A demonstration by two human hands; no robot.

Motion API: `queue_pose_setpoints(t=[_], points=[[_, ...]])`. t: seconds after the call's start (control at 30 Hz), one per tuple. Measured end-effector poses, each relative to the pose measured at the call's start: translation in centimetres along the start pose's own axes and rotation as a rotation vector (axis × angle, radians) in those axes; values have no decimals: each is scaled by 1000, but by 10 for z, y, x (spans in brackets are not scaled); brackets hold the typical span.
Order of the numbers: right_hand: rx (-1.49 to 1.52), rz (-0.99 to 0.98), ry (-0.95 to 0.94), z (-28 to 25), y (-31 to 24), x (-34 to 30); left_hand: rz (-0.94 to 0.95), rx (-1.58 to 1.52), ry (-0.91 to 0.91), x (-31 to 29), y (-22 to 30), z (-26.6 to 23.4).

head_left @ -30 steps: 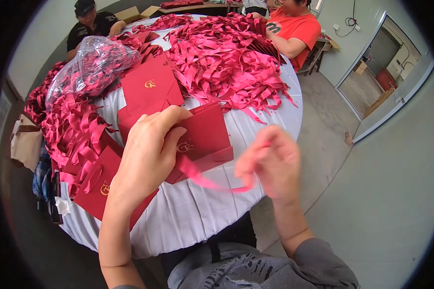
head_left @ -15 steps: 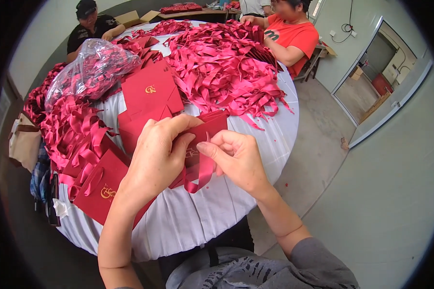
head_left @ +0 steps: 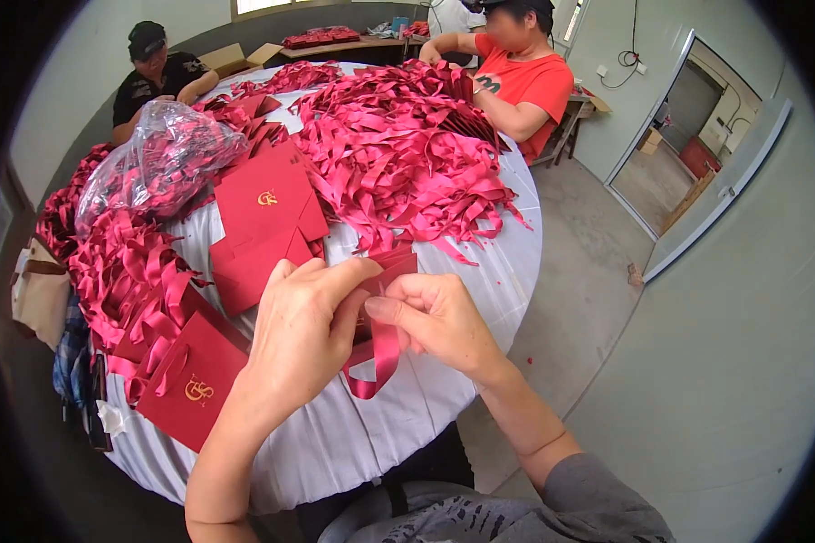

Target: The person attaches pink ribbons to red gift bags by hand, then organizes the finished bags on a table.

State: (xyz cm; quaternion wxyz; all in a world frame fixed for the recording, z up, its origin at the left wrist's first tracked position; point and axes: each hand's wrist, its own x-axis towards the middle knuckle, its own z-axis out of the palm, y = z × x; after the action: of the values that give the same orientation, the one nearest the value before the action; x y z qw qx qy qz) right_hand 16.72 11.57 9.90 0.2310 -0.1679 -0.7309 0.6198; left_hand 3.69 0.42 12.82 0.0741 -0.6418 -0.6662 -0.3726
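Right hand (head_left: 442,324) has swung in to the dark-red paper bag (head_left: 400,264) over the round, white-clothed table (head_left: 380,425) — fingers pinching a glossy pink ribbon (head_left: 387,353), left hand (head_left: 299,335) gripping the bag; a loosened pinch could let the slick ribbon slip.

Pale walls (head_left: 697,362) meet grey floor (head_left: 575,253) near a doorway (head_left: 677,127).

Glowing bright and even, whitening out at the window (head_left: 261,5), glinting off the plastic bag (head_left: 158,154), shading softly across the white tablecloth (head_left: 353,452), showing the left hand (head_left: 306,326) fairly sharp, and bowing straight edges toward a black rim (blurring a co-worker's face (head_left: 510,33)).
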Motion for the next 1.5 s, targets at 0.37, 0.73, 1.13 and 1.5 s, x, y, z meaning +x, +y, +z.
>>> queue_pose_setpoints(t=[0.37,0.73,1.13,1.5], points=[[-437,-196,32,-4,-3,-1,18,54,0,-3,3,5],[-544,-259,32,-4,-8,3,46,96,-69,-2,7,0],[-519,-305,-27,-14,-6,8,46,109,-69,-5,11,2],[-255,-183,40,-7,5,-4,26,11,24,-6,2,9]])
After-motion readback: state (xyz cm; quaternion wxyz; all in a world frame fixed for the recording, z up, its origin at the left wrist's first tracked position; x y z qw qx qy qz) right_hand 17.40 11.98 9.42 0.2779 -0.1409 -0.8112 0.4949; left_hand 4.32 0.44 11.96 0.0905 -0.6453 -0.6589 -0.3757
